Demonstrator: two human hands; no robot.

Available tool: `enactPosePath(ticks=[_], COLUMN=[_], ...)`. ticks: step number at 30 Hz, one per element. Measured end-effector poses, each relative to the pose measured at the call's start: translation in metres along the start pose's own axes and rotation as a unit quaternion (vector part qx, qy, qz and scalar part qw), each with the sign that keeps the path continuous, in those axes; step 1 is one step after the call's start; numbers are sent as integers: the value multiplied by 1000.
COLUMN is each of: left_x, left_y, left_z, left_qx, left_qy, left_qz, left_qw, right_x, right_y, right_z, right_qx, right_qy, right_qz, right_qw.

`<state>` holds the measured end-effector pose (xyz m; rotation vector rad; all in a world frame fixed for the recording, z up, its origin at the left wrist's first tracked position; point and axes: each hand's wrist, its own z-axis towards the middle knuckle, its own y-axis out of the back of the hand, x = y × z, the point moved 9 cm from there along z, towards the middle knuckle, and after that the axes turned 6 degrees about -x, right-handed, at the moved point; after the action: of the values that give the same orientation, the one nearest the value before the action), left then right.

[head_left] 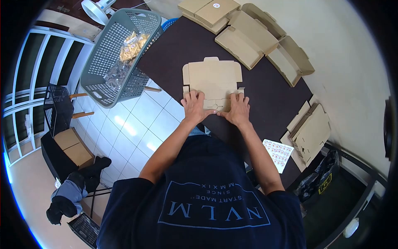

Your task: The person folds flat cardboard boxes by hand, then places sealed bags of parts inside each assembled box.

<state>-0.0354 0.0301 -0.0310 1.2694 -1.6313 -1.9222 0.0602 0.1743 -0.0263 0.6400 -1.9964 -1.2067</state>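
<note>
A partly folded brown cardboard box (211,76) lies before me on the dark table, its large panel and tabs spread flat away from me. My left hand (193,106) grips the near left corner, fingers bent over the cardboard and thumb along the front edge. At the near right corner, my right hand (236,108) holds the same box in a matching way. Both thumbs point inward and almost meet below a small cut slot in the near panel. The undersides of the hands are hidden.
Open cardboard boxes (247,38) and closed ones (215,10) line the table's far edge. Flat cardboard blanks (311,132) are stacked at right, beside a sticker sheet (278,154). Left of the dark table (166,62) stands a grey-green basket (97,62) holding packets.
</note>
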Motion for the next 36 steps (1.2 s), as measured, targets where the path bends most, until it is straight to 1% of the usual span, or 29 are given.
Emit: enactPosePath(ticks=[3, 4, 5, 9, 10, 12, 16, 18, 20, 24, 26, 27, 30, 34, 36], left_x=[1, 1, 1, 5, 4, 5, 6, 7, 15, 20, 22, 24, 37, 43, 45], left_y=[-5, -5, -5, -6, -5, -1, 1, 1, 1, 5, 6, 7, 3, 4, 6], left_z=[-2, -2, -2, -4, -4, -4, -6, -7, -7, -4, -3, 0, -1, 8, 6], left_qx=[1, -9, -20, -10, -13, -17, 0, 9, 25, 42, 69, 66, 97, 99, 104], left_qy=[-6, -21, -37, -35, -47, -58, -56, -54, -24, -15, -4, -5, 12, -25, -37], left_qz=[-5, -9, -13, -21, -28, -35, -40, -41, -27, -25, -23, -23, -30, -48, -62], left_qw=[1000, 1000, 999, 999, 998, 998, 998, 998, 999, 999, 997, 998, 995, 994, 992], right_x=[-3, -3, -5, -8, -9, -7, -27, -32, -37, -41, -44, -45, -51, -54, -54], right_y=[-2, -2, -2, 0, 1, 3, -6, -9, -6, -6, -5, -3, -3, -5, -5], right_z=[1, 3, 5, 8, 7, 6, 11, 13, 16, 18, 16, 18, 20, 19, 20], right_qx=[-22, -22, -12, 13, 12, -1, -8, 8, 10, 20, 39, 52, 63, 71, 75], right_qy=[-30, -29, -38, -64, -65, -54, -54, -35, -27, 1, -7, -13, -11, -6, 15], right_qz=[0, 1, 7, 10, 9, 18, 58, 63, 75, 113, 118, 124, 131, 140, 137], right_qw=[999, 999, 999, 998, 998, 998, 997, 997, 997, 993, 992, 991, 989, 988, 988])
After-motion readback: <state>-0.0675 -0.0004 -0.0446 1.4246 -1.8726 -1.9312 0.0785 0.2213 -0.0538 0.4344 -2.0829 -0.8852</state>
